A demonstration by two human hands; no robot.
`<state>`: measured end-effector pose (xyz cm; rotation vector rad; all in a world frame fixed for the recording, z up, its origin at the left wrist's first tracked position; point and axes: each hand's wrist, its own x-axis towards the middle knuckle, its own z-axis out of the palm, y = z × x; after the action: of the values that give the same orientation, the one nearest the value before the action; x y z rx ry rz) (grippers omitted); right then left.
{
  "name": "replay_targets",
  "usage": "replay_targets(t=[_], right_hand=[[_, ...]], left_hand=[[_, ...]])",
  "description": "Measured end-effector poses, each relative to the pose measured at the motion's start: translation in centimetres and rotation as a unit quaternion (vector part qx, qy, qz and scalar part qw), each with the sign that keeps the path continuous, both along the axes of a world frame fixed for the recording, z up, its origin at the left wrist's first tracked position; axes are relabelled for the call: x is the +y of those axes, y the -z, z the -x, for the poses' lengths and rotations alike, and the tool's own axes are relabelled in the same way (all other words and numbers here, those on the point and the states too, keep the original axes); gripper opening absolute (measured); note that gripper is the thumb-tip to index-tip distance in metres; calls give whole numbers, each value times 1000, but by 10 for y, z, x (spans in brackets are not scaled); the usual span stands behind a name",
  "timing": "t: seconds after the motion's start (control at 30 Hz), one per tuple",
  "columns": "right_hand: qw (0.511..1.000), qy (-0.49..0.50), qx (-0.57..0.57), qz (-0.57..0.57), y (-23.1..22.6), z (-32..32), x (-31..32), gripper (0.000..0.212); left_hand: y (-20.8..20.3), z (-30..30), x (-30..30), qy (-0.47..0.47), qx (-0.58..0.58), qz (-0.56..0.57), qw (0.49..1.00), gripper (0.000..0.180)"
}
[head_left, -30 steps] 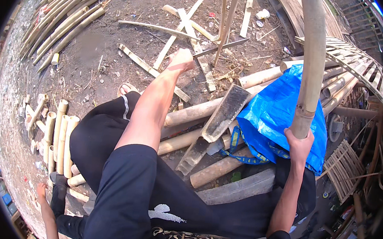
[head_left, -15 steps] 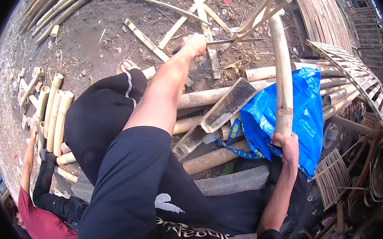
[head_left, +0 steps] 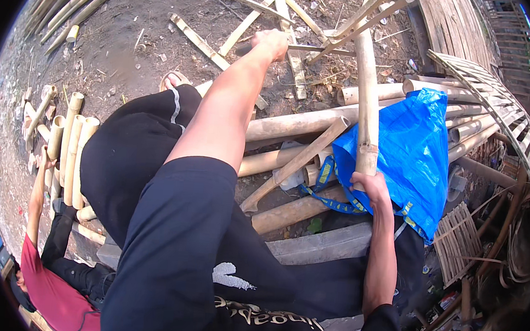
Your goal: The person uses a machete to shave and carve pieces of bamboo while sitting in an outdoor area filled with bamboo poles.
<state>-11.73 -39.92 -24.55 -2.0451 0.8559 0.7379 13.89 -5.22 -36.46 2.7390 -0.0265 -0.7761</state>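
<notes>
Apparently, we have here a bamboo pole (head_left: 366, 111) which is stiff but, being probably hollow, not so heavy for its length. It rises from our right hand (head_left: 372, 187), with the fingers wrapped on its lower end, and it passes in front of the left edge of the blue bag (head_left: 403, 145). Our left hand, (head_left: 271, 44) well apart from the right, is clenched on the handle of a long blade (head_left: 314, 49). Whether the blade touches the pole, we cannot tell. The smooth skin could slip in a sweaty palm, so we should grip firmly below the node (head_left: 368, 149), far from the blade. The thin split strips (head_left: 389, 13) near the top probably bend easily and have sharp edges.
</notes>
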Motion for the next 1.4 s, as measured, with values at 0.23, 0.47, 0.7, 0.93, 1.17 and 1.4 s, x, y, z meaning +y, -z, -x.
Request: replay_targets(t=[0.23,0.47,0.7,0.93,1.17,1.4], right_hand=[[963,91,-214,-138,-141,-25,11,32],[823,75,-561,39,-136,-63,48,23],[995,-38,40,84,-4,-10,9,28],[992,9,-121,-43,-122,-7,7,24],[929,12,-360,89,-202,-19,30,40],[934,32,-356,21,-155,-19,39,40]], left_hand=[[18,25,7,-67,4,1,998,32],[47,18,11,-64,-19,17,998,30],[33,-3,2,61,-32,-17,997,26],[46,33,18,-70,12,11,997,30],[25,2,1,-10,29,-15,999,29],[49,5,6,0,-1,24,1000,31]])
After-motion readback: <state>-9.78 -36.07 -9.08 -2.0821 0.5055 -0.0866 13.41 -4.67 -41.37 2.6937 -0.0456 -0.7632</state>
